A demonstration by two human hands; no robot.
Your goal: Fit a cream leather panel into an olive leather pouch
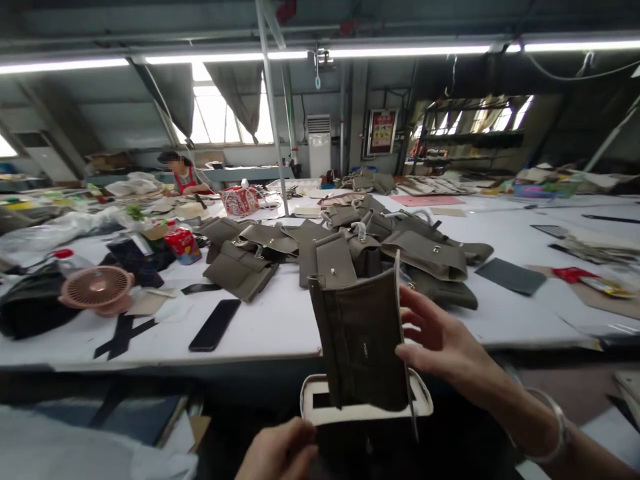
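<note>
In the head view, the right hand (440, 343) reaches in from the lower right, fingers spread apart, thumb and fingertips touching the right edge of an olive-green leather panel (363, 343) that stands upright in the near middle of the scene, in front of the table's near edge. A bracelet (553, 427) sits on the right wrist. The panel's lower end drops into a white-rimmed frame (320, 408) with a rectangular opening, just below it. The left hand (277, 453) comes up from the bottom edge, fingers curled together against the near left side of that frame; whether it grips the frame I cannot tell.

Beyond the panel, on the white table (280, 327), a heap of olive-green bags (350, 250) with flaps and metal studs spreads across the middle. To the near left of the heap lies a black phone (215, 325), and farther left a pink fan (97, 288) beside black strips (120, 337). A red can (183, 245) stands behind the fan. To the right of the heap lies a dark flat sheet (510, 275). Far left, another person in a red top (183, 175) sits at a far table.
</note>
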